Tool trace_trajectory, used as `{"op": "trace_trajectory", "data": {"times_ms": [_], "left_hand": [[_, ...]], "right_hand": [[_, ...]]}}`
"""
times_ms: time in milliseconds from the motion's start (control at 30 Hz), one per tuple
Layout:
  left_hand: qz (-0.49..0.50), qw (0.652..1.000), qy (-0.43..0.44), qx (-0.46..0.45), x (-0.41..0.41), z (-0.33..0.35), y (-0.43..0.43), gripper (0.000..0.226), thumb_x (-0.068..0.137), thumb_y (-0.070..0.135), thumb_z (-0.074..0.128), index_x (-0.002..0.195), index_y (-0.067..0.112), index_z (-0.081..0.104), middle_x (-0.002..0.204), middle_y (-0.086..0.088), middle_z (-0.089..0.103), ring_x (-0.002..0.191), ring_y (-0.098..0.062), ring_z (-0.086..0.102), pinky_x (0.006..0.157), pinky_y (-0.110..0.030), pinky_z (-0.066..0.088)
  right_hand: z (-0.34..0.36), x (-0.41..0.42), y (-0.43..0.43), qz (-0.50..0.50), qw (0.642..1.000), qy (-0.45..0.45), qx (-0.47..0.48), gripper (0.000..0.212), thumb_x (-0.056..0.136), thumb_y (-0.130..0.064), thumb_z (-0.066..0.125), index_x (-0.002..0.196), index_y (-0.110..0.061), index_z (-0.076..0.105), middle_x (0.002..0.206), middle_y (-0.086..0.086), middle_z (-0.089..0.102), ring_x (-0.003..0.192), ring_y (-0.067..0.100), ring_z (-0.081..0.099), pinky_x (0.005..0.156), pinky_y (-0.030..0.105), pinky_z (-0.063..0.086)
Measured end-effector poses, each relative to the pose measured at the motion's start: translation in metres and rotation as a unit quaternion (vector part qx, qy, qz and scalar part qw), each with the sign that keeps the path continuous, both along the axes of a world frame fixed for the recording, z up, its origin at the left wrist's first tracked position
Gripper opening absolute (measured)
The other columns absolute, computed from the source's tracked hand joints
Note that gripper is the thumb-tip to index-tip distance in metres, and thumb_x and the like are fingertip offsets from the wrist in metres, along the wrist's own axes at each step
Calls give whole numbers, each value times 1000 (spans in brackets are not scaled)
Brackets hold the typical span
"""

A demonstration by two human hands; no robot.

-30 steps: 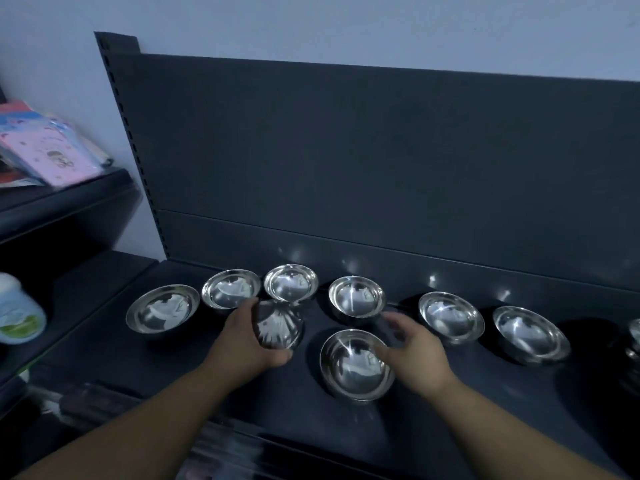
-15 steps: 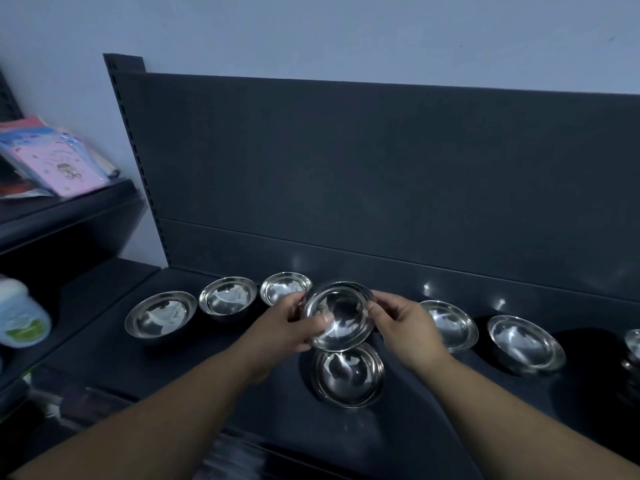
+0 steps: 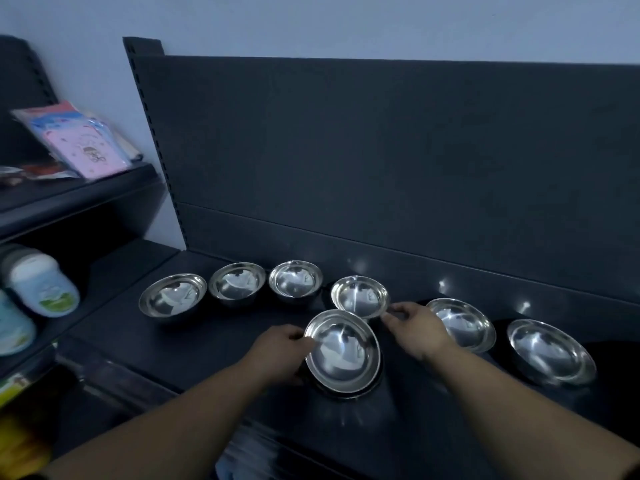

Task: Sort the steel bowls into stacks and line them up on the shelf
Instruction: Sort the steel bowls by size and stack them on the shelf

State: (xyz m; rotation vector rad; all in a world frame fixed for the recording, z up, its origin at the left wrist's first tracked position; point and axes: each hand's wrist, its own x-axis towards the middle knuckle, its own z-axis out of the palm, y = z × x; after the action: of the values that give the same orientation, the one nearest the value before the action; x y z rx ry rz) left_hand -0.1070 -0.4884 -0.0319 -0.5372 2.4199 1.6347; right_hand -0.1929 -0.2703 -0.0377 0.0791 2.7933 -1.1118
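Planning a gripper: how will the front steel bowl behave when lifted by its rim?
The front bowl looks thin steel, so probably light and stiff. Its mirror polish suggests a slippery rim where the left hand grips. Rounded, it may rock.

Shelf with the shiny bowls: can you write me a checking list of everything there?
Surface: dark shelf.
Job's things: front bowl; fourth bowl behind it; three left bowls and two right bowls, all upright.
Clutter: nothing seen.
Hands: left hand grips the front bowl's rim; right hand fingers pinch the fourth bowl's rim.
Cables: nothing seen.
Surroundings: dark back panel; side shelves with pink packets and bottles.
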Motion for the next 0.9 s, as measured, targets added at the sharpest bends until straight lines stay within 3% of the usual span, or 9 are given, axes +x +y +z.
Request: {"op": "trace_trajectory", "data": {"times_ms": [100,167,233,300,433,533,633,900], "left_hand": [[1,999,2,-53,0,-5,5,21,88,24,57,103,15,68,79,-1,65,60,-12,61,43,-19,50],[-11,995,-3,-95,1,-7,6,22,89,29,55,105,21,68,79,3,65,61,-8,60,43,-16,48],[-7,997,-22,-69,2,-9,9,20,89,31,55,104,24,66,81,4,65,64,-9,62,44,-19,51],[8,999,-37,-16,3,-10,12,17,90,29,55,99,21,66,81,1,66,67,-13,64,48,-26,56],[36,999,-22,6,5,-14,10,16,90,25,56,97,19,68,75,0,67,64,-13,64,48,-25,53],[58,998,-19,14,3,-16,5,13,89,24,56,94,22,68,77,0,69,61,-12,65,47,-23,52],[60,998,-20,22,-2,-18,2,10,90,23,57,94,23,66,80,-1,68,61,-13,64,48,-25,53],[37,990,-45,130,-15,-16,12,36,91,33,61,122,16,57,111,-12,66,77,-27,68,57,-30,58]], "right_hand": [[-9,-15,-1,-25,999,-36,3,49,87,-48,61,123,-13,61,120,7,67,113,26,61,90,29,47],[-13,-23,-3,-24,997,-62,-30,42,88,-47,60,114,-15,67,105,5,73,93,23,69,75,27,51],[-20,-28,-10,-30,983,-113,-138,32,90,-37,60,109,-12,68,92,9,74,70,24,69,69,35,57],[-26,-33,-15,-46,964,-149,-215,24,92,-27,59,105,-9,66,89,14,72,61,27,66,68,40,57],[-34,-40,-21,-70,950,-161,-260,16,89,-19,59,99,-8,66,78,11,71,51,20,63,54,28,53],[-31,-39,-21,-82,941,-148,-294,15,87,-18,61,93,-5,67,77,13,74,54,23,63,54,29,51],[-21,-37,-20,-91,933,-97,-333,12,88,-19,56,82,-11,63,59,4,72,56,21,65,54,29,51],[16,-13,-5,-73,945,-9,-318,18,69,-32,59,71,-19,71,56,4,68,46,17,62,47,26,47]]}}
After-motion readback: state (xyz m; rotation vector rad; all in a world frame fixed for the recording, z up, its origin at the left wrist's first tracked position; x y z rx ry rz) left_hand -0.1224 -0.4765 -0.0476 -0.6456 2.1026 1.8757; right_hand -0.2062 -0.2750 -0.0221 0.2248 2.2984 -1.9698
